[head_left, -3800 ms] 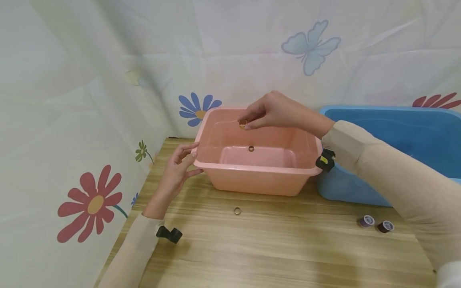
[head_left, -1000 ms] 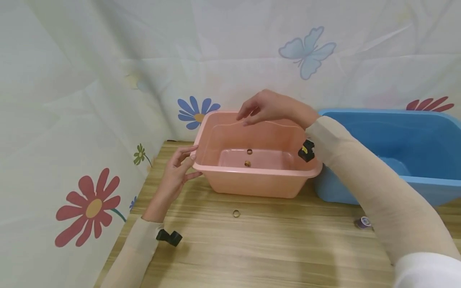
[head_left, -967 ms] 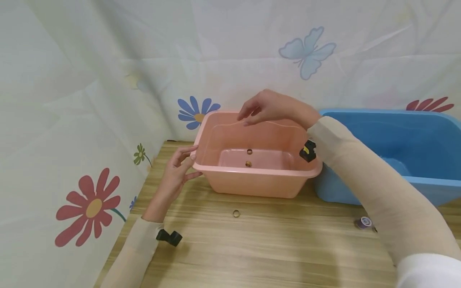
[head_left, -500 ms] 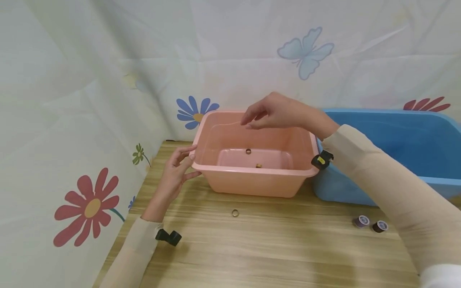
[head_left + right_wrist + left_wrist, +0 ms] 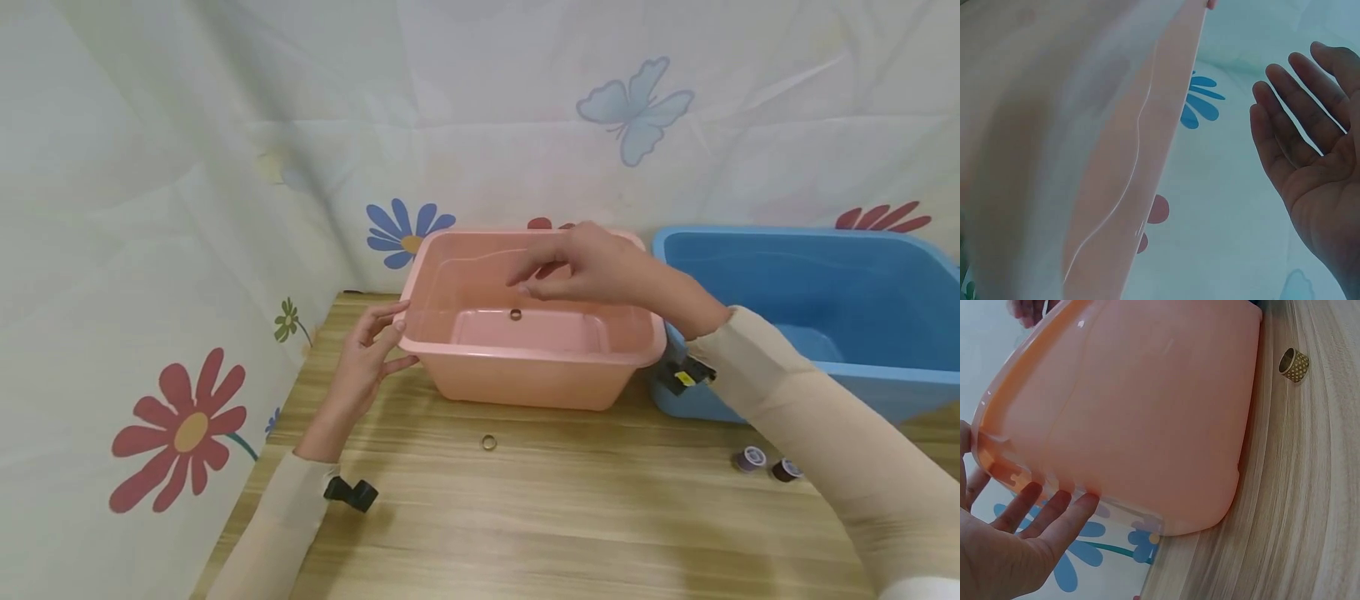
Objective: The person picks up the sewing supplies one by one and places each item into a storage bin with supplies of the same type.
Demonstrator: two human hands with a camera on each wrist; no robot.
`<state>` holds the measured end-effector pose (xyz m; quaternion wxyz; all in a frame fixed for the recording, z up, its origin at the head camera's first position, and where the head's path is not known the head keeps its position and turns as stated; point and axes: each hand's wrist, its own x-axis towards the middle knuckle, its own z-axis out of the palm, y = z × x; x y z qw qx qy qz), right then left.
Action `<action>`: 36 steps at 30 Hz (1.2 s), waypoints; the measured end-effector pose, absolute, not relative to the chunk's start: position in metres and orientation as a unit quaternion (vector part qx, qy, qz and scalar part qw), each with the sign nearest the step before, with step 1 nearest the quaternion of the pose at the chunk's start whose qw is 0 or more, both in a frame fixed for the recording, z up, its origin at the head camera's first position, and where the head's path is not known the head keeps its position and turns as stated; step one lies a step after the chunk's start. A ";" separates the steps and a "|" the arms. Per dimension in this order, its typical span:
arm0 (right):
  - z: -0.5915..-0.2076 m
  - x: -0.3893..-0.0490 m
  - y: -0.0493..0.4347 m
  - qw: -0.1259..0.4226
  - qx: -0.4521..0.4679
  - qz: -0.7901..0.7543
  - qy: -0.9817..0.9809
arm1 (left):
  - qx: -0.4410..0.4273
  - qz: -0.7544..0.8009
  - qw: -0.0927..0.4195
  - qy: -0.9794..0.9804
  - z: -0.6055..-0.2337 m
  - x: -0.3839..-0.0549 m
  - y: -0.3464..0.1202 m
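My left hand holds the left rim of a pink plastic basin between thumb and fingers; the left wrist view shows fingertips against its wall. Over the basin hovers my right hand. Its fingers are relaxed, and in the right wrist view the palm bears nothing. A brass ring thimble lies on the basin floor. Another ring thimble, dimpled on its outside, rests on the table in front of the basin. The near part of the floor is hidden behind the front rim.
A larger blue basin stands to the right, beside the pink one. Two small thread spools, one purple and one dark, stand on the wooden table near the right sleeve. A flower-printed curtain hangs behind.
The right hand has let go of a ring thimble, which landed in the pink basin, rolled right and is now out of sight. That hand has since lowered and shifted right. The left stays put.
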<state>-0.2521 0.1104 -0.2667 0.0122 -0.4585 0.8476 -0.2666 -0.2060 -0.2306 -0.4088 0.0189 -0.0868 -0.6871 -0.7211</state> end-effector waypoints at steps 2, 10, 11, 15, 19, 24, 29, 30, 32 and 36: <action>-0.268 -0.248 0.112 0.003 -0.466 -0.268 0.843 | -0.086 -0.721 0.019 -0.688 -0.408 -0.206 -0.230; -0.276 -0.235 0.119 -0.039 -0.515 -0.290 0.806 | -0.085 -0.720 0.016 -0.688 -0.407 -0.207 -0.229; -0.277 -0.233 0.119 -0.044 -0.518 -0.292 0.803 | -0.086 -0.721 0.017 -0.688 -0.407 -0.207 -0.229; -0.280 -0.228 0.119 -0.053 -0.523 -0.307 0.793 | -0.090 -0.722 0.019 -0.686 -0.407 -0.207 -0.229; -0.285 -0.222 0.121 -0.050 -0.522 -0.324 0.787 | -0.088 -0.722 0.017 -0.686 -0.407 -0.207 -0.230; -0.290 -0.213 0.123 -0.042 -0.518 -0.326 0.790 | -0.083 -0.723 0.016 -0.685 -0.407 -0.206 -0.230; -0.295 -0.205 0.126 -0.041 -0.519 -0.315 0.794 | -0.079 -0.723 0.017 -0.687 -0.408 -0.205 -0.230; -0.295 -0.203 0.126 -0.038 -0.518 -0.314 0.795 | -0.079 -0.722 0.017 -0.687 -0.408 -0.205 -0.230; -0.297 -0.199 0.127 -0.033 -0.517 -0.314 0.796 | -0.078 -0.721 0.018 -0.688 -0.408 -0.205 -0.230; -0.301 -0.192 0.126 -0.023 -0.514 -0.321 0.795 | -0.079 -0.721 0.019 -0.689 -0.408 -0.205 -0.231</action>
